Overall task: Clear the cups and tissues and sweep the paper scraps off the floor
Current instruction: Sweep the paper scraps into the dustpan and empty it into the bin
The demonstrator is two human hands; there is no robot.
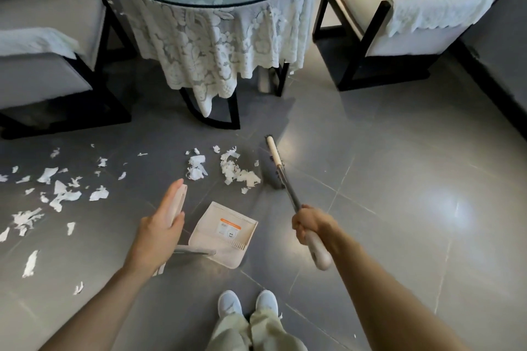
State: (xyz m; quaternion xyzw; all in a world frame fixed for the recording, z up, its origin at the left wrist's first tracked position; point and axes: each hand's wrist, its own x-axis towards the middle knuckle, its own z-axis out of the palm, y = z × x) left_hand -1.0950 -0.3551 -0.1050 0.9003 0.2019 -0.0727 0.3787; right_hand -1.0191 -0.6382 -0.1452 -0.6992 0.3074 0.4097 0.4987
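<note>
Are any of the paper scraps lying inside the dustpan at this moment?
No, the dustpan tray holds only its orange label, while the paper scraps lie on the floor.

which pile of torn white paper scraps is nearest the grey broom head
The dense white heap right beside the grey broom head, on its left; other scraps lie farther left.
</note>
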